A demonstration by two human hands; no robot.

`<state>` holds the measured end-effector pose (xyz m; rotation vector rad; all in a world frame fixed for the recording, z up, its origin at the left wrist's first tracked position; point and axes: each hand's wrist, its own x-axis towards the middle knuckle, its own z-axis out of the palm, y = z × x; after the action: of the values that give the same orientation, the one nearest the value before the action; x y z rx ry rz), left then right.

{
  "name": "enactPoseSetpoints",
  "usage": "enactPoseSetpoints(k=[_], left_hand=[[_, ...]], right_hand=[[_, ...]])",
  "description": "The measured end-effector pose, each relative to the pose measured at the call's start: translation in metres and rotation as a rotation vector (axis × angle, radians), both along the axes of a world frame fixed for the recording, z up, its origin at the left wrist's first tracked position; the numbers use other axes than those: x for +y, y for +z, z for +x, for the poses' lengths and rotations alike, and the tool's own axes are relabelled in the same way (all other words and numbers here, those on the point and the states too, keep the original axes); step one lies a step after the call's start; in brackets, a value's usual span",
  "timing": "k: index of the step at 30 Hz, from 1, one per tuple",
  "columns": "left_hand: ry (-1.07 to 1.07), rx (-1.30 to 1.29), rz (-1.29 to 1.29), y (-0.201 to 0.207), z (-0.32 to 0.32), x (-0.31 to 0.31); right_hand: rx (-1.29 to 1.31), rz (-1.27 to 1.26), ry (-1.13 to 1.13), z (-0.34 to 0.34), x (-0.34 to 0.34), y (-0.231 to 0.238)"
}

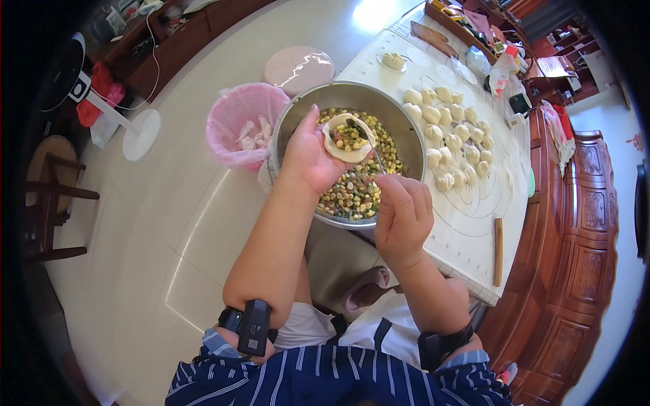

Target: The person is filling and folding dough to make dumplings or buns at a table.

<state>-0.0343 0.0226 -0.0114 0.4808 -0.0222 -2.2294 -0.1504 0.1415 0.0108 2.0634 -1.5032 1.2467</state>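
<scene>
My left hand [313,157] cradles a round dough wrapper [332,146] over a large metal bowl [411,128]. Corn kernels and green bits of filling [349,141] lie in the middle of the wrapper. With closed fingers, my right hand [404,215] grips the thin handle of a spoon [376,160], whose head reaches into the filling on the wrapper. More filling of corn, chopped greens and pinkish pieces [349,195] fills the lower part of the bowl. The spoon's head is mostly covered by filling.
Rows of dough balls [452,135] lie on the white table mat [467,216], right of the bowl. A pleated bun [393,61] sits at the far side, and a wooden rolling pin [498,252] near the right edge. Left of the bowl stands a pink lined bin [233,111], beside a round stool [298,68].
</scene>
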Motion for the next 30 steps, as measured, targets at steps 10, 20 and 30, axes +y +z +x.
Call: enactPoseSetpoints(k=[10, 20, 30], left_hand=[[-0.024, -0.015, 0.001, -0.006, 0.001, -0.005], [0.133, -0.172, -0.074, 0.001, 0.022, -0.012], [-0.030, -0.222, -0.135, 0.009, 0.010, -0.005]], right_hand=[[-0.109, -0.003, 0.124, -0.017, 0.001, 0.013], [-0.631, 0.120, -0.074, -0.066, -0.012, 0.019], [-0.615, 0.459, -0.256, -0.067, -0.034, -0.022]])
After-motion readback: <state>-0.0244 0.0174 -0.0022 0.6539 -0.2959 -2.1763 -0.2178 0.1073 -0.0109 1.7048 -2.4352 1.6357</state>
